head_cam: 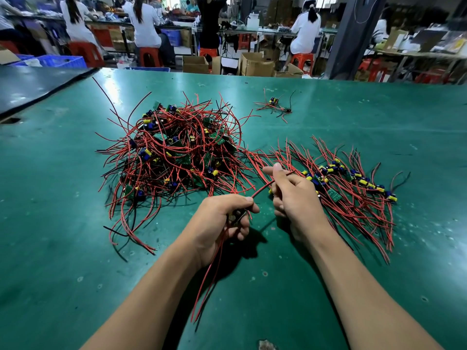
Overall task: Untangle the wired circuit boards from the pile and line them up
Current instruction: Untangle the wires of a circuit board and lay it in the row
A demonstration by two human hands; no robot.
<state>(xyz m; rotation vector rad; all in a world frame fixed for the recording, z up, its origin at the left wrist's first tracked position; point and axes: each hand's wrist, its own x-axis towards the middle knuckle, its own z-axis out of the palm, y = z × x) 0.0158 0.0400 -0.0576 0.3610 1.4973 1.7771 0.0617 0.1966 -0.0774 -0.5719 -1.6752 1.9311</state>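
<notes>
Nothing legible; any print on the circuit boards (pixel 334 195) is too small.

wired circuit boards: a tangled pile, a combed row, a stray cluster, one in hand

the pile (pixel 177 152) sits at ten o'clock from the hands, a loose mound of small green boards with blue and yellow parts, red and black leads looping out all round. at two o'clock the row (pixel 353 183) lies side by side, leads fanned near and far. a small cluster (pixel 276 107) lies well apart at twelve o'clock. the held board (pixel 236 217) sits in the left hand (pixel 222 221), its red lead (pixel 262 189) stretched to the right hand (pixel 293 195), other leads hanging below.
</notes>
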